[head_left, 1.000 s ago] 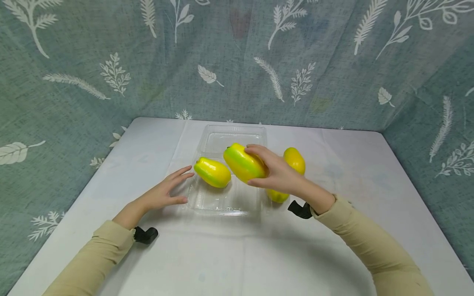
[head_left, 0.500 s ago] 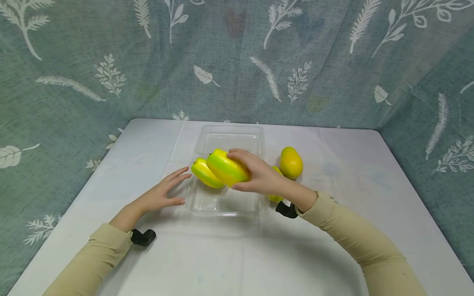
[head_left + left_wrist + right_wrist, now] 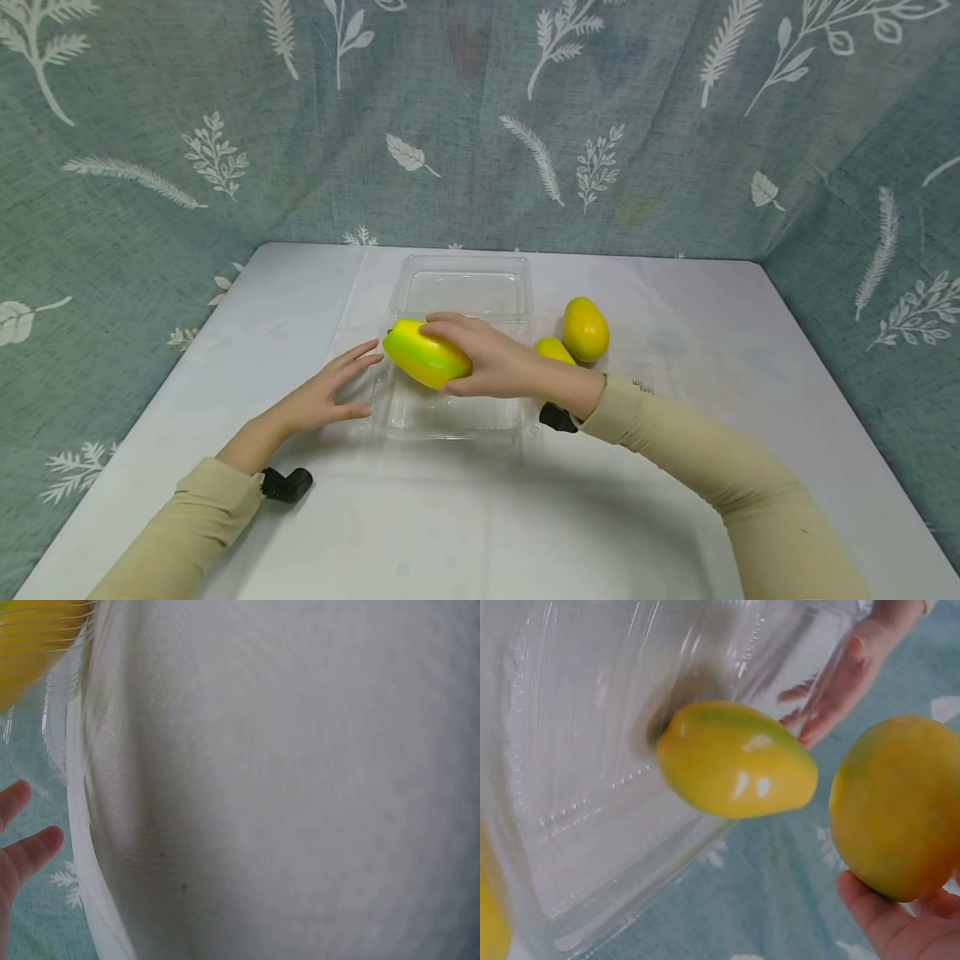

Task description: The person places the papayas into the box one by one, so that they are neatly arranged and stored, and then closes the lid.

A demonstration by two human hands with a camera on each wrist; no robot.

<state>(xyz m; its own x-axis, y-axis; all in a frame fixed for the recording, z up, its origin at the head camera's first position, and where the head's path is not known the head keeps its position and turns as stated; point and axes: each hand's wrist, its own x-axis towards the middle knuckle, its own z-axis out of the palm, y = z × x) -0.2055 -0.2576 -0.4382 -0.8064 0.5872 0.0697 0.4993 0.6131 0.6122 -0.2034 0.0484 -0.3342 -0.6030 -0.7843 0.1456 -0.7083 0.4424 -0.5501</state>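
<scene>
My right hand (image 3: 487, 358) grips a yellow-green papaya (image 3: 423, 352) above the left part of a clear plastic clamshell box (image 3: 480, 421). In the right wrist view, the held papaya (image 3: 900, 810) is apart from another papaya (image 3: 739, 761) lying in the box. That second papaya is hidden behind the held one in the head view. My left hand (image 3: 318, 400) is beside the box's left edge, fingers spread, holding nothing. Only some fingertips (image 3: 37, 851) of it show in the left wrist view.
Two more yellow fruits lie right of the box: a rounded one (image 3: 586, 330) and another (image 3: 553, 348) partly behind my right wrist. The box's lid (image 3: 461, 287) lies folded back towards the leaf-patterned curtain (image 3: 480, 150). A white cloth (image 3: 450, 533) covers the table.
My right hand has carried the papaya left and down, so it now covers the one in the box. The left hand keeps its place beside the box; the head view has shifted slightly.
</scene>
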